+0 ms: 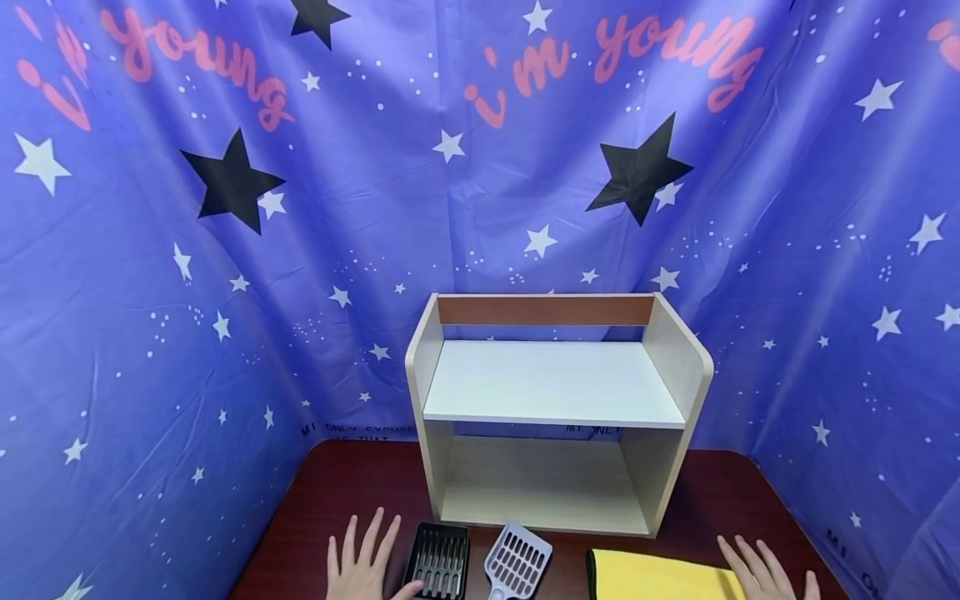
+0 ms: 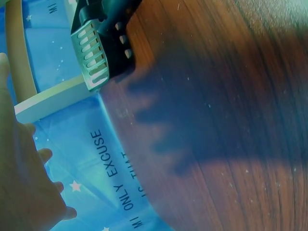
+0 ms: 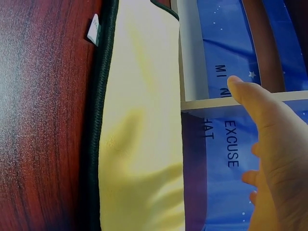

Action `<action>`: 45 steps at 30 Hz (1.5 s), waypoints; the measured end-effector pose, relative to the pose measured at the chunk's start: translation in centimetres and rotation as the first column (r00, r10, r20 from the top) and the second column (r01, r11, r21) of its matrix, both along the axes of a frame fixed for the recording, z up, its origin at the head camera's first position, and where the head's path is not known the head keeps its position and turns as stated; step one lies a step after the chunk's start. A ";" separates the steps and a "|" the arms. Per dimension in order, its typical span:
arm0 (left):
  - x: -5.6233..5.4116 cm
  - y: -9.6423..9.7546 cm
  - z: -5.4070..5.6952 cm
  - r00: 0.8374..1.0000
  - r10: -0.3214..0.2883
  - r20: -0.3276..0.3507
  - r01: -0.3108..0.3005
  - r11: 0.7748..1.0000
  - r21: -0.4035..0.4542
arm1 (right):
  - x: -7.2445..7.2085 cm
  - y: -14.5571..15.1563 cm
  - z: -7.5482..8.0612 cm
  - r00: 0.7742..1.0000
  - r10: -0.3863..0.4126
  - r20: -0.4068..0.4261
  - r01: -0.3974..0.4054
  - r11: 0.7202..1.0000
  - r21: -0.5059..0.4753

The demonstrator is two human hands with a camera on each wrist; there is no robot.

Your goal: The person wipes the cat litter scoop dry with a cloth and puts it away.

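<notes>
My left hand [image 1: 360,562] is held over the table at the front left, fingers spread and nothing in its grasp. Its thumb overlaps the lower edge of a black slotted scoop-like item [image 1: 438,558] in the head view; the left wrist view shows the same black item [image 2: 94,55] at the top. To its right lies a pale grey slotted litter scoop [image 1: 517,560], its handle cut off by the frame. A folded yellow cloth [image 1: 652,575] with black edging lies farther right. Over its right end is my right hand [image 1: 765,571], fingers spread; the right wrist view shows this hand [image 3: 284,144] beside the cloth [image 3: 144,96].
A two-level wooden shelf [image 1: 555,421] with a white upper board stands at the back of the dark red-brown table [image 1: 360,475]. Blue star-printed fabric [image 1: 480,208] hangs behind and along both sides. A small white tag [image 3: 94,30] sticks out from the cloth's edge.
</notes>
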State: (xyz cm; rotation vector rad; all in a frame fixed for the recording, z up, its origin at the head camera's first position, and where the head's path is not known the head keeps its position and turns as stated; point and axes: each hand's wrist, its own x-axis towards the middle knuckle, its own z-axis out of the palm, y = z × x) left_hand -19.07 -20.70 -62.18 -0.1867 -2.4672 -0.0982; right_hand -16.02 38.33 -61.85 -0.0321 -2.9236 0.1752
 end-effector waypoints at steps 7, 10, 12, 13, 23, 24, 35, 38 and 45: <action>0.0 0.5 -0.6 1.000 -0.001 -0.027 0.000 1.000 -0.019 | 0.1 -0.5 0.0 1.000 0.004 0.002 -0.004 1.000 0.005; 0.0 0.7 -1.0 0.999 -0.002 -0.036 0.001 1.000 -0.028 | -0.1 -0.5 -0.6 1.000 0.003 -0.002 -0.003 1.000 -0.008; 0.0 0.9 -1.2 0.999 -0.004 -0.049 0.003 0.999 -0.036 | -0.1 -0.6 -1.0 1.000 0.003 -0.027 -0.003 1.000 0.000; 0.0 1.0 -1.3 0.999 -0.003 -0.054 0.001 0.999 -0.039 | -0.1 -0.7 -1.2 0.999 0.004 -0.037 -0.004 1.000 0.002; 0.2 2.3 -1.5 0.997 -0.038 -0.071 0.036 0.999 -0.027 | -0.5 -1.1 -1.9 0.999 0.011 0.034 -0.010 0.999 -0.040; 0.2 2.4 -1.5 0.996 -0.044 -0.078 0.042 0.999 -0.026 | -0.5 -1.1 -1.9 0.999 0.014 0.034 -0.012 0.999 -0.041; 0.5 3.6 -1.8 0.994 -0.077 -0.077 0.072 0.996 -0.059 | -0.9 -0.9 -2.4 0.997 0.055 0.047 -0.053 0.998 -0.045; 0.6 3.8 -1.8 0.994 -0.093 -0.062 0.090 0.995 -0.050 | -0.9 -0.8 -2.7 0.998 0.064 0.024 -0.064 0.998 -0.026; 1.0 4.5 -1.4 0.995 -0.097 0.024 0.098 0.995 -0.021 | -1.0 -0.9 -3.2 0.998 0.067 -0.003 -0.067 0.996 -0.057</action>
